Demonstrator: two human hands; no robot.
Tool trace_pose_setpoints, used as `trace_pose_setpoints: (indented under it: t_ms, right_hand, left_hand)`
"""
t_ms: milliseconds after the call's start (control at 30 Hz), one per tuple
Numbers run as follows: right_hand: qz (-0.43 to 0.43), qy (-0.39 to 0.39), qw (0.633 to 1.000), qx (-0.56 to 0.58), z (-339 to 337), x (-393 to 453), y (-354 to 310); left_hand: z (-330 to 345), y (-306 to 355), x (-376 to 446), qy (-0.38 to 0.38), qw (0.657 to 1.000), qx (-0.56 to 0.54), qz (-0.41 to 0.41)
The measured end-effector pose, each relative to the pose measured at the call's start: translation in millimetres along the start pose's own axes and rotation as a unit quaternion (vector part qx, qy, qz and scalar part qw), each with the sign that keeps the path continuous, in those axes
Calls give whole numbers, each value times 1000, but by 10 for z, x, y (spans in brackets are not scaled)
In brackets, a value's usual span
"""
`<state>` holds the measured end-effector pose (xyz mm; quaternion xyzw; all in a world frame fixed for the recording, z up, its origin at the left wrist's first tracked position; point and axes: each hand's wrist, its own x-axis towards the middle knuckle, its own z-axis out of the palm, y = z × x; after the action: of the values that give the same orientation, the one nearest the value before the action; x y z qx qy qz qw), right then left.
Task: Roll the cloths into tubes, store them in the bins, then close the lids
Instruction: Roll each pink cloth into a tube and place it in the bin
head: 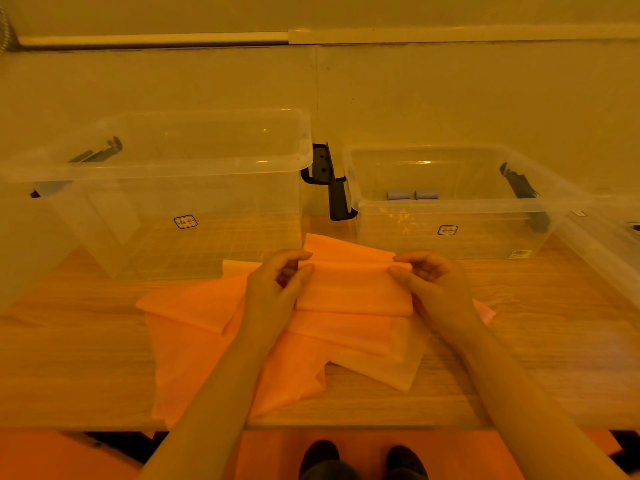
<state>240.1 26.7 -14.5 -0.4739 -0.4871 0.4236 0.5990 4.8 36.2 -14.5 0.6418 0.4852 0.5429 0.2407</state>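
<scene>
Shoes point(363, 459) below; hands pinch cloth point(353, 289) far edge.

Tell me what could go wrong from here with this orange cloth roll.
1. Both the left hand and right hand pinch only the far edge of the top cloth; it may roll unevenly.
2. Loose cloths lie crumpled underneath, so one might get dragged into the roll.
3. The left bin stands close beyond the fold, possibly crowding the fingers.
</scene>
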Motion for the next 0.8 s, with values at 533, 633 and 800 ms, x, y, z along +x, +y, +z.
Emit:
trace_pose_setpoints:
  t_ms: [533,633,800]
  right_hand:
    - [-6,7,1000,-7,4,16,25]
    - [-1,5,1000,0,11,-8,-6]
    - [12,-21,999,21,7,-23,-28]
  left_hand:
    - [2,8,-7,-6,1000,-9,-3]
    - [2,11,-10,-4,1000,2,7]
    - [2,-10,-3,0,1000,1,6]
